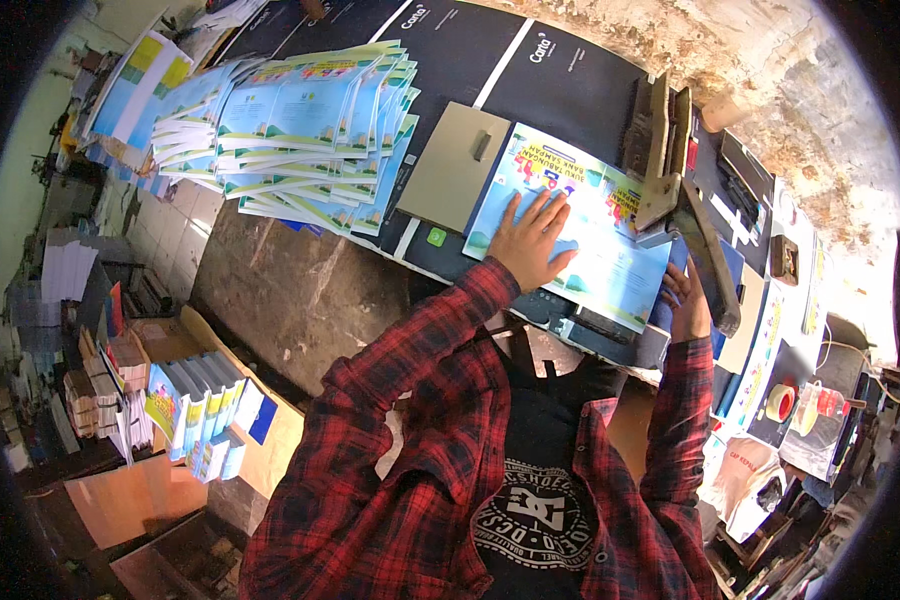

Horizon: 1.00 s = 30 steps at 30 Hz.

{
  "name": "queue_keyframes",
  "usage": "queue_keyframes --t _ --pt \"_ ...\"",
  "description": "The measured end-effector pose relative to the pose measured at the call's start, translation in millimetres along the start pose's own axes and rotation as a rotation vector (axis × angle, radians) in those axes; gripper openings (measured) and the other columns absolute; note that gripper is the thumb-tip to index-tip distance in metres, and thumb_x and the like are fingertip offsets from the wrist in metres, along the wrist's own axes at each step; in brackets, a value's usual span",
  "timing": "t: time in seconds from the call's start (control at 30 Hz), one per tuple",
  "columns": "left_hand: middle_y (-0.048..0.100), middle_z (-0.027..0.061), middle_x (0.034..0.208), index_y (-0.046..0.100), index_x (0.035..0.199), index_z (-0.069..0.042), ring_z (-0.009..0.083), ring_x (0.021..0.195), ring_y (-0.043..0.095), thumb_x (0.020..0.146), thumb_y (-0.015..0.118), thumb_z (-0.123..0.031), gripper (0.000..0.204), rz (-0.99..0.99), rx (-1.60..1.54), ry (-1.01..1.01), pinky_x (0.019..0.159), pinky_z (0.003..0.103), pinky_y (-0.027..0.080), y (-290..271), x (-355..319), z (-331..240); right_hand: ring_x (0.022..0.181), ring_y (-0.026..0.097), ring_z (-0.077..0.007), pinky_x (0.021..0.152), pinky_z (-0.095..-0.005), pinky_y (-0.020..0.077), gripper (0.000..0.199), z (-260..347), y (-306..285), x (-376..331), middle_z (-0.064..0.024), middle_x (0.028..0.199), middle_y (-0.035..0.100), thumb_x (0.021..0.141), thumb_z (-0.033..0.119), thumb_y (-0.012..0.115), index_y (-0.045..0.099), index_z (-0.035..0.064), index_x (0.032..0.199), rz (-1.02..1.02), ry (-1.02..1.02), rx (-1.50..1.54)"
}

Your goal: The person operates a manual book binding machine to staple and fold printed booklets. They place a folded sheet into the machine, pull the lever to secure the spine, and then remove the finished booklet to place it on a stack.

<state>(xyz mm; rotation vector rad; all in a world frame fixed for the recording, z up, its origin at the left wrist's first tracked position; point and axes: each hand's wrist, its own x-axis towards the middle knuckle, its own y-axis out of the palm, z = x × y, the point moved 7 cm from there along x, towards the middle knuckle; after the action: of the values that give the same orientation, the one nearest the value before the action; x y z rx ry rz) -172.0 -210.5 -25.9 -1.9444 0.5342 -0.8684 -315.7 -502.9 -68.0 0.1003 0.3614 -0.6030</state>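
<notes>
Two bare hands work on a dark table [560, 75] that spans the upper half of the view from 10 o'clock to 3 o'clock. At 11 o'clock on the table lies a fanned stack of printed covers [300, 130], light blue and green, overlapping one another and overhanging the table's near edge. Just right of centre, at about 1 o'clock, lies a printed booklet [595, 255] with a pale blue and green cover, tilted so its long edge runs down toward 4 o'clock. Touching its 10 o'clock side is a flat grey board [450, 170] with a small handle. At 2 o'clock a hinged lever tool [685, 215] of wood and dark metal stands over the booklet's right end, its arm sloping toward 4 o'clock. The left hand [530, 240] lies flat on the booklet's left half, fingers spread wide and pressing down, holding nothing. The right hand [688, 300] sits at the booklet's lower right corner, beside the lever arm; its fingers curl around the booklet edge, though whether they grip it cannot be told. At 8 o'clock an open cardboard box [260, 440] holds upright bundles of booklets. At 4 o'clock a roll of tape [780, 402] rests near the table's far right end.
</notes>
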Motion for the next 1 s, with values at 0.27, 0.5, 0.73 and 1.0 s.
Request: queue_keyframes --t 0.27,0.5,0.73,1.0 --pt "0.038 0.0076 0.155 0.048 0.141 -0.005 0.0250 0.145 0.031 0.095 0.051 -0.049 0.064 0.032 0.030 -0.007 0.116 0.058 0.018 -11.5 -4.2 26.5 0.115 0.058 -0.0198 0.091 -0.0369 0.0399 0.063 21.9 40.5 -16.2 -0.0129 0.130 0.063 0.098 0.052 0.045 0.038 0.0142 0.147 0.031 0.095 0.005" --pt "0.038 0.0090 0.155 0.046 0.143 -0.004 0.0259 0.146 0.029 0.095 0.051 -0.051 0.067 0.099 0.048 -0.015 0.117 0.057 0.017 -9.3 4.0 23.1 0.115 0.058 -0.0213 0.094 -0.0349 0.0416 0.057 113.0 7.4 -14.6 -0.0120 0.135 0.058 0.097 0.050 0.050 0.048 0.0115 0.140 -0.085 -0.117 -0.097" --pt "0.037 0.0081 0.156 0.044 0.145 -0.008 0.0276 0.144 0.034 0.094 0.052 -0.051 0.067 0.075 0.096 -0.016 0.116 0.058 0.019 -11.2 0.7 26.6 0.111 0.061 -0.0364 0.094 -0.0404 0.0471 0.064 287.3 141.7 -118.6 -0.0284 0.127 0.056 0.094 0.043 0.060 0.046 -0.0026 0.138 0.066 -0.851 -0.877" --pt "0.037 0.0074 0.156 0.045 0.145 -0.007 0.0278 0.144 0.033 0.093 0.057 -0.047 0.066 0.094 0.048 0.011 0.116 0.058 0.019 -9.3 3.4 15.5 0.146 0.025 -0.0385 0.113 -0.0580 0.0242 0.101 113.4 152.2 -125.7 -0.0207 0.157 0.028 0.079 0.061 0.067 0.026 0.0050 0.153 -0.088 -0.807 -1.310"
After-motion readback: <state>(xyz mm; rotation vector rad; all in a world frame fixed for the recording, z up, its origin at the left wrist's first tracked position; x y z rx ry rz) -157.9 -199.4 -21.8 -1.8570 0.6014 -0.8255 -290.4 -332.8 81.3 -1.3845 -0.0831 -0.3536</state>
